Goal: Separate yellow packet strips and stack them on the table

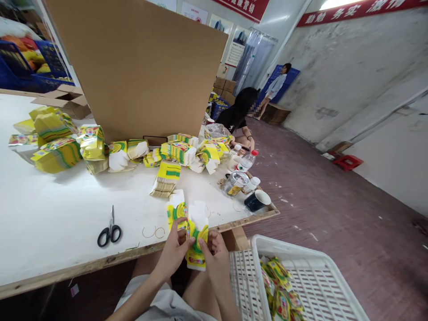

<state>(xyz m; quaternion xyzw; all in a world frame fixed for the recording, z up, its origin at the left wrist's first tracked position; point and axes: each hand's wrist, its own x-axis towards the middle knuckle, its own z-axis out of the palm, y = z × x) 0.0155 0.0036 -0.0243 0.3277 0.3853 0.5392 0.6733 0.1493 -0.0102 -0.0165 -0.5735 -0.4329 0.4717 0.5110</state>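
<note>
Between my two hands is a yellow and green printed carton [197,243] with its white end flap standing up, held just off the table's front edge. My left hand [175,247] pinches its left side with thumb and fingers. On the right side, my right hand [214,249] grips it, thumb on the front face. Another flat carton [176,213] lies on the table just beyond my left fingers. Farther back sits a stack of flat cartons [166,179]. Whether the held carton is folded flat or opened out, I cannot tell.
Scissors [109,232] and rubber bands [154,232] lie on the white table [73,218]. More carton bundles [56,147] line a tall cardboard sheet [140,67]. A dark mug [257,200], bottles and a clear jar [236,183] crowd the right corner. A white basket [321,285] holds several filled packs.
</note>
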